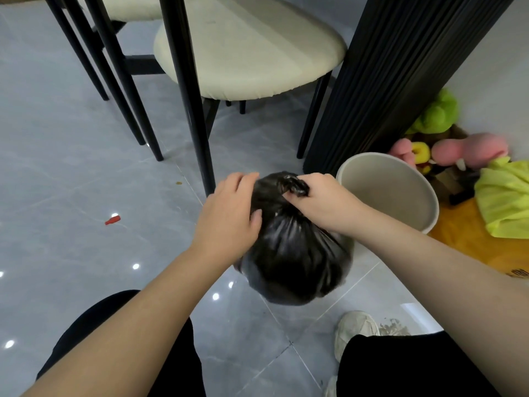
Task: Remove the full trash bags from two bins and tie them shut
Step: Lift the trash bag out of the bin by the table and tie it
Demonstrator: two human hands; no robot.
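Note:
A full black trash bag [292, 259] stands on the grey tile floor between my knees, its top gathered into a twisted neck. My right hand [317, 202] grips that neck, with a knotted tuft of plastic sticking out above its fingers. My left hand [229, 216] lies against the bag's upper left side, fingers curved over the plastic and thumb pressed to it. Just right of the bag stands a round beige bin [429, 196] with no bag in it.
A cream-seated chair [249, 53] with black legs stands just beyond the bag, one leg [200, 144] close to my left hand. A black ribbed column [386, 81] rises behind the bin. Plush toys [469, 150] and yellow cloth [503, 199] lie at right. A small red scrap [112, 220] lies left.

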